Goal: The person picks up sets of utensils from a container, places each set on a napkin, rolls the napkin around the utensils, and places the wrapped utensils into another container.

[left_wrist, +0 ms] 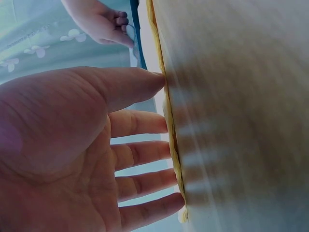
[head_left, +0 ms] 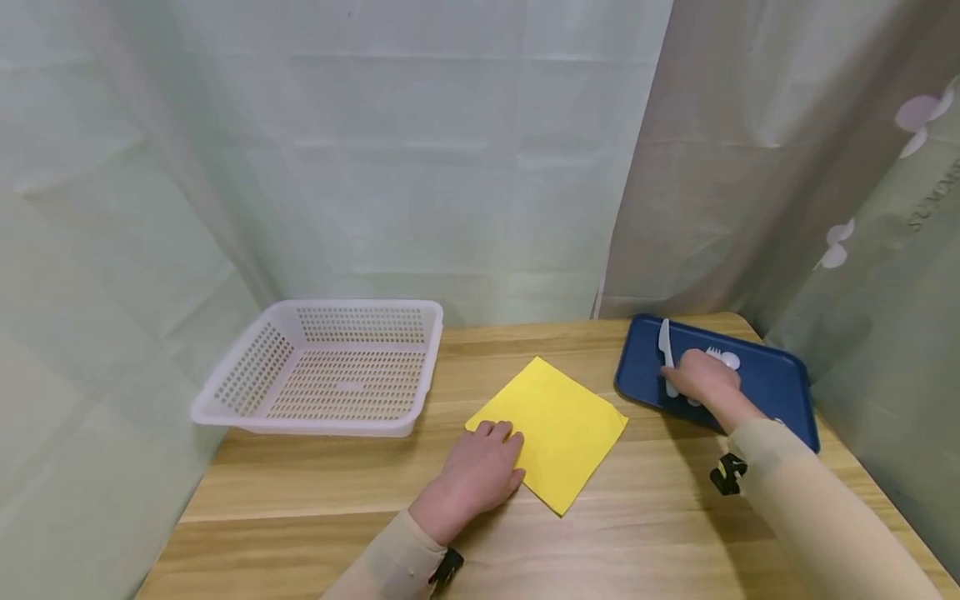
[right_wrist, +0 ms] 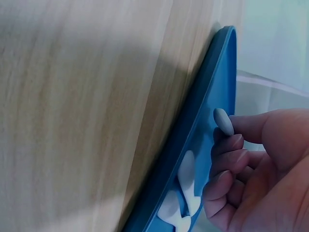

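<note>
On the blue tray [head_left: 776, 383] at the right, my right hand [head_left: 705, 377] pinches a white plastic knife [head_left: 665, 340] between thumb and fingers. The knife's rounded handle end [right_wrist: 223, 122] sticks out past the fingertips in the right wrist view. Partly hidden by that hand are a white fork [head_left: 713, 352] and a white spoon [head_left: 731, 360]. My left hand [head_left: 480, 471] rests with spread fingers on the left corner of a flat yellow square napkin [head_left: 558, 425]. In the left wrist view its fingertips touch the napkin's edge [left_wrist: 170, 125].
A white perforated plastic basket [head_left: 348, 427] stands at the table's back left. The wooden table [head_left: 337, 500] runs under everything, with the napkin between basket and tray. Pale curtains [head_left: 450, 167] hang behind and at both sides.
</note>
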Tool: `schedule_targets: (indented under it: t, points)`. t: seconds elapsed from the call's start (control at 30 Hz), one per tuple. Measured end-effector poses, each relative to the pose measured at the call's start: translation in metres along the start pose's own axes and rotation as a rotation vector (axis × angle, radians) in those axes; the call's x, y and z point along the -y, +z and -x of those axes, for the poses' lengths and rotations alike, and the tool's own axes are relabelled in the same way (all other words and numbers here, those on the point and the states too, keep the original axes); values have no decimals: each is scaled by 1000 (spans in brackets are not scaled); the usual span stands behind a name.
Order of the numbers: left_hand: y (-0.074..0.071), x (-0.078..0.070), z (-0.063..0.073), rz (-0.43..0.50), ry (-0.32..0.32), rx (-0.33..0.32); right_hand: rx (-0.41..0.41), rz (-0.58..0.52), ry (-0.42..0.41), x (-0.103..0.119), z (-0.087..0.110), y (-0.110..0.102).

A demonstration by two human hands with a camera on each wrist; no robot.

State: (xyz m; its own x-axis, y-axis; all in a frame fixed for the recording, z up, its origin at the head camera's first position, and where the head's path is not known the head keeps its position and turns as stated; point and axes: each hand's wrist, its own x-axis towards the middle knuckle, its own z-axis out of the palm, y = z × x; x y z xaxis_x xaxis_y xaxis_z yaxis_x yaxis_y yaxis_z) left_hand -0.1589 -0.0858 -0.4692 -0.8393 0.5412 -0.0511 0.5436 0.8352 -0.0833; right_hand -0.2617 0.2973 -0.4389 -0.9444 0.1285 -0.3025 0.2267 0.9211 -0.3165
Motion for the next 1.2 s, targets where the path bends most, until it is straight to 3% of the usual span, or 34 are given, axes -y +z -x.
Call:
schedule_targets:
  t: [0.63,1.0,1.2]
  points:
    - [0,1,0,6,5,-12,-149,2,-173,32,25,12]
    - [1,1,0,7,4,-18,-165,-27,-276,57,38,18]
    - [1,2,0,12,8,-23,-147,-32,-287,68,42,24]
